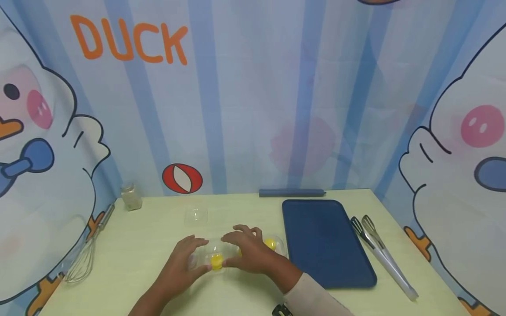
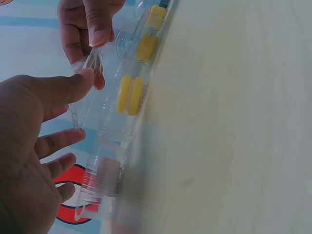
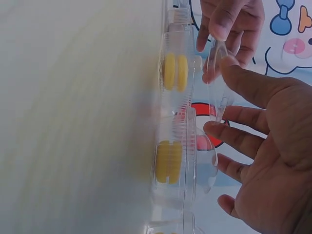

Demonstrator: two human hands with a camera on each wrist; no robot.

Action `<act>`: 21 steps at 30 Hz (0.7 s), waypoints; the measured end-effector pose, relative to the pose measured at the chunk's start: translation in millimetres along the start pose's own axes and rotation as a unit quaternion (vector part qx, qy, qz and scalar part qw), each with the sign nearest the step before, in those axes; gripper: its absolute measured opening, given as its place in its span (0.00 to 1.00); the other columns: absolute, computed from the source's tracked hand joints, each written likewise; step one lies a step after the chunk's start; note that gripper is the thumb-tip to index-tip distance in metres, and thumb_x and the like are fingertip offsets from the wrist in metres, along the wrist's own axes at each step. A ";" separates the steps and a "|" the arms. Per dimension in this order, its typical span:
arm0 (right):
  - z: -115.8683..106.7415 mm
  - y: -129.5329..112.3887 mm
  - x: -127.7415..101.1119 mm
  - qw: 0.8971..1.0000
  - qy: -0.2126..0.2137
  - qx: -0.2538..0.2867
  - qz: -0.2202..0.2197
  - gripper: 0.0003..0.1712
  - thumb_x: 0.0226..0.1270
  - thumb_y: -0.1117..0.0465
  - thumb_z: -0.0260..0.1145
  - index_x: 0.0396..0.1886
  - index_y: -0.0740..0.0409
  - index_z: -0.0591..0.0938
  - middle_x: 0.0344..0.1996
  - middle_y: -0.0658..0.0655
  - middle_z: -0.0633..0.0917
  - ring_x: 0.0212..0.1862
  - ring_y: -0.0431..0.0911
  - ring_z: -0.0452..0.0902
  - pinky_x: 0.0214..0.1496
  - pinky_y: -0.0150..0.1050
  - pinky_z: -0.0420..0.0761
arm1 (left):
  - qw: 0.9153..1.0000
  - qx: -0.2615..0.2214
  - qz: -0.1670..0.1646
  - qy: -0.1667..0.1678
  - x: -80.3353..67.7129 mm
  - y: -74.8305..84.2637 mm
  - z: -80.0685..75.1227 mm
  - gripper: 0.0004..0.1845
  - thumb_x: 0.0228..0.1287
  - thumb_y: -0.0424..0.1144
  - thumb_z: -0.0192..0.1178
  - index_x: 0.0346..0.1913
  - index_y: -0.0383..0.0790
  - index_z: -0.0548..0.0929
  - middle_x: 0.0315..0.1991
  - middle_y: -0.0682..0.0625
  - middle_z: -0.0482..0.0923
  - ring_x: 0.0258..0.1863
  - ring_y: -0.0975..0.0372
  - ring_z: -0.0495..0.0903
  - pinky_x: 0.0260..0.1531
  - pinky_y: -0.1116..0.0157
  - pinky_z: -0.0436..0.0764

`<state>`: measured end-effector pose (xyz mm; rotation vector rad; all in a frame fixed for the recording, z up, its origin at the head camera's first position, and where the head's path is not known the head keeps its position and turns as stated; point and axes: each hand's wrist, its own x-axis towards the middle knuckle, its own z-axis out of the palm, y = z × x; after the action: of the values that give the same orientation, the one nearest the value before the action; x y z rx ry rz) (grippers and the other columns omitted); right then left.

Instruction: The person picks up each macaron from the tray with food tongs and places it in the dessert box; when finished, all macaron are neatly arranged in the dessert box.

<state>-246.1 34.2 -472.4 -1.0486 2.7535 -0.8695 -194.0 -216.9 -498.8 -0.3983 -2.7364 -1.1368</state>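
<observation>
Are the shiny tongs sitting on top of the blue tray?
No, the tongs lie on the table just right of the blue tray, not on it.

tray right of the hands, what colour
Dark blue tray, clearest in the head view.

both hands [image 3: 273,161] pinching clear lid [image 3: 217,78], yellow pieces [image 3: 168,162]

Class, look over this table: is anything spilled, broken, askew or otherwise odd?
Nothing is spilled or visibly broken. One clear lid lies alone behind the clear containers with yellow pieces that the left hand and right hand handle. The whisk lies at the table's left edge.
</observation>
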 end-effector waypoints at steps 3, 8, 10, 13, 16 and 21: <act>4.6 0.5 1.0 1.000 0.001 -0.017 0.001 0.34 0.70 0.48 0.80 0.71 0.52 0.83 0.71 0.49 0.85 0.85 0.56 0.63 0.78 0.71 0.58 | 1.000 0.006 -0.001 0.008 -1.7 -2.9 3.3 0.31 0.62 0.42 0.81 0.67 0.45 0.83 0.72 0.42 0.80 0.82 0.37 0.65 0.76 0.26 0.66; 10.7 0.9 1.1 0.999 -0.003 -0.034 0.002 0.33 0.70 0.47 0.79 0.71 0.51 0.84 0.71 0.48 0.85 0.85 0.56 0.62 0.78 0.72 0.57 | 0.999 0.029 0.007 0.021 -4.7 -6.5 6.6 0.31 0.60 0.42 0.83 0.66 0.46 0.84 0.68 0.46 0.84 0.81 0.37 0.68 0.75 0.25 0.65; 12.2 0.6 1.0 0.999 -0.004 -0.040 0.003 0.33 0.70 0.46 0.79 0.71 0.50 0.84 0.71 0.48 0.85 0.85 0.55 0.62 0.78 0.72 0.57 | 0.999 0.037 0.008 0.022 -6.1 -7.9 7.8 0.32 0.59 0.43 0.83 0.66 0.47 0.84 0.68 0.47 0.84 0.81 0.38 0.68 0.75 0.25 0.64; 14.0 0.6 0.7 0.999 -0.004 -0.048 0.004 0.33 0.70 0.46 0.80 0.70 0.50 0.84 0.71 0.47 0.85 0.85 0.55 0.62 0.78 0.73 0.57 | 0.999 0.044 0.012 0.024 -7.9 -9.3 9.6 0.32 0.59 0.43 0.84 0.66 0.49 0.84 0.67 0.47 0.84 0.80 0.38 0.68 0.75 0.24 0.63; 15.0 1.1 0.5 0.998 -0.005 -0.056 0.006 0.33 0.69 0.45 0.80 0.70 0.49 0.84 0.70 0.46 0.86 0.85 0.55 0.62 0.78 0.73 0.57 | 0.998 0.050 0.027 0.031 -8.8 -9.6 11.0 0.32 0.58 0.43 0.84 0.65 0.48 0.84 0.66 0.46 0.85 0.79 0.36 0.69 0.74 0.24 0.63; 16.0 2.3 0.6 0.998 -0.003 -0.061 0.011 0.33 0.69 0.44 0.80 0.70 0.48 0.84 0.70 0.45 0.85 0.85 0.55 0.62 0.78 0.74 0.57 | 0.997 0.060 0.030 0.029 -7.4 -9.5 12.4 0.32 0.58 0.42 0.84 0.65 0.46 0.84 0.66 0.47 0.85 0.80 0.36 0.67 0.74 0.24 0.60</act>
<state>-243.8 27.5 -487.0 -1.0357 2.8395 -0.7018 -190.3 -215.9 -515.6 -0.4215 -2.7053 -0.9499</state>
